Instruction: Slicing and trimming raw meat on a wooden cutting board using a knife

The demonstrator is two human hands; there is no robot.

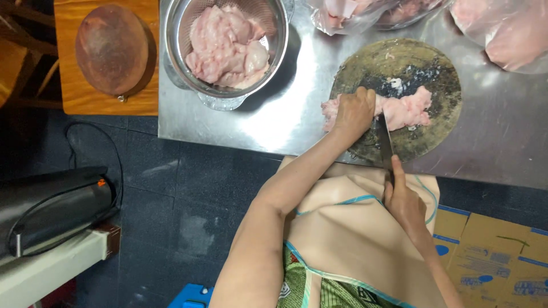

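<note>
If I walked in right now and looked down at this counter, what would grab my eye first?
Most likely the pale pink raw meat on the round, dark cutting board at the steel counter's near edge, pressed down by the left hand while the right hand holds a knife with its blade at the meat. Next, the metal strainer bowl heaped with more pink meat, up and to the left.

Brown cardboard boxes with blue edges and blue marks [496, 251] sit on the floor at the bottom right. Clear plastic bags of pink meat [502, 28] lie along the table's top edge.
</note>
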